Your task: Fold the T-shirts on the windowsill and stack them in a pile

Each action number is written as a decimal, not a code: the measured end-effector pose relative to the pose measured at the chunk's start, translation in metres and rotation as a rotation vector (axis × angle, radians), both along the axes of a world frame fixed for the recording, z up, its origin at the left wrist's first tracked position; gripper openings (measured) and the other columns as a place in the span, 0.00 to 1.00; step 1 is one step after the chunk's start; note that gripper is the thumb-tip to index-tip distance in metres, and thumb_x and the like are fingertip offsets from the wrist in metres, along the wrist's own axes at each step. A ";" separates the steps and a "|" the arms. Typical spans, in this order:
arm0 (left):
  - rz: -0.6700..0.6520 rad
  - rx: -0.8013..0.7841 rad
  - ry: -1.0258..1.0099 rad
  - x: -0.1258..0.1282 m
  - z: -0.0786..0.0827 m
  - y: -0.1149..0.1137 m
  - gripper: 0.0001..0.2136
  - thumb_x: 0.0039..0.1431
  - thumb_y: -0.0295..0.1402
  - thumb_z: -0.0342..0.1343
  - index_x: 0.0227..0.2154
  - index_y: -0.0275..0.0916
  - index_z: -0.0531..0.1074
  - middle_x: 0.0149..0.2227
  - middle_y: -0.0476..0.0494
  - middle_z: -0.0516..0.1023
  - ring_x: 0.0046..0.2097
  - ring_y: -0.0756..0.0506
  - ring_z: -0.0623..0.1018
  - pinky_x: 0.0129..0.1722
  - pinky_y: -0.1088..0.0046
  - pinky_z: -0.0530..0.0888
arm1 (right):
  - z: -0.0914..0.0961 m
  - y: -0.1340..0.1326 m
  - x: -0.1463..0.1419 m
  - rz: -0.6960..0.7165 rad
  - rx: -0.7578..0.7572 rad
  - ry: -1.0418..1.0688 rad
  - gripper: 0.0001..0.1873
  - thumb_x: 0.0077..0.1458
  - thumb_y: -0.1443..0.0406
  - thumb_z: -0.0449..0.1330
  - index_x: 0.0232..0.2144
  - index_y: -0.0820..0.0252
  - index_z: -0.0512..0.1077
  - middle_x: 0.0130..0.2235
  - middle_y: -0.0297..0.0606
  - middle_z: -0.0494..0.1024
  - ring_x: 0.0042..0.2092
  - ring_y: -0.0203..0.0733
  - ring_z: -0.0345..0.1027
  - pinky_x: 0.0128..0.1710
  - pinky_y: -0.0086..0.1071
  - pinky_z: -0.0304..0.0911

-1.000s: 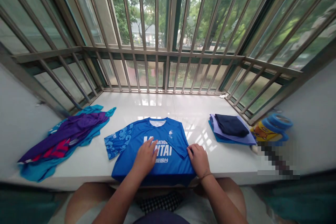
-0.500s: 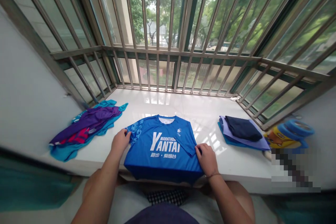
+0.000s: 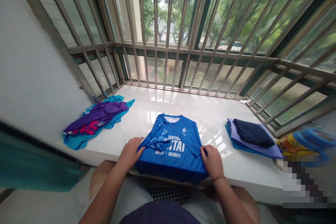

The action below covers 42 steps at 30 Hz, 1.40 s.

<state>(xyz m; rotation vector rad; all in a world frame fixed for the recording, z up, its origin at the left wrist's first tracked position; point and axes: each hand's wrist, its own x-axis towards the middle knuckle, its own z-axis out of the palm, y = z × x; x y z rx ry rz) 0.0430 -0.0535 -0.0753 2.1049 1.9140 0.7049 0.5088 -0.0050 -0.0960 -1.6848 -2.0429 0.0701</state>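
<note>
A blue T-shirt (image 3: 168,162) with white "YANTAI" lettering lies spread on the white sill, its hem hanging over the front edge. Both sleeves are folded inward across the chest; the patterned left one covers part of the print. My left hand (image 3: 132,153) grips the shirt's left side edge between thumb and fingers. On the opposite side, my right hand (image 3: 213,162) is closed on the right edge, just below the folded sleeve. The fingertips of both hands are partly hidden.
On the left of the sill (image 3: 210,112) lies a crumpled pile of purple and teal clothes (image 3: 105,115). Folded clothes (image 3: 253,133) are stacked on the right, beside a yellow and blue bottle (image 3: 298,141). Metal window bars (image 3: 168,50) close off the back.
My left hand has brought the patterned sleeve inward over the lettering, then shifted to the shirt's left edge. My right hand stays on the right edge. The camera view has turned slightly.
</note>
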 end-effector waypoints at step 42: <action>-0.069 0.092 -0.292 -0.028 -0.010 0.019 0.16 0.56 0.21 0.53 0.39 0.44 0.82 0.43 0.42 0.79 0.49 0.39 0.79 0.53 0.60 0.77 | 0.057 0.159 -0.288 0.235 -0.414 -0.007 0.11 0.73 0.61 0.57 0.48 0.61 0.77 0.47 0.47 0.84 0.49 0.46 0.77 0.47 0.33 0.63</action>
